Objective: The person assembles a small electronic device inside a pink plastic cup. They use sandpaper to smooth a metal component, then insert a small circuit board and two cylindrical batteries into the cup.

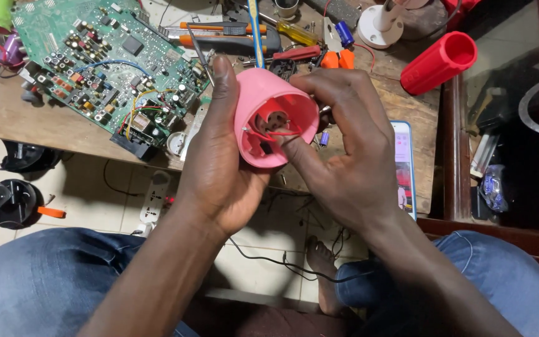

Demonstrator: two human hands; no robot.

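The left hand point(219, 181) wraps around the pink housing point(272, 118), holding it just above the desk point(63, 128) edge. The right hand point(350, 156) pinches the red wires point(279, 131) inside. Best keep the housing steady and tug gently, avoiding strain on the joints.

My phone point(405, 167) lies at centre right of the frame, just past my right hand point(350, 162): a slim upright rectangle, blue-edged, its lit screen white and red.
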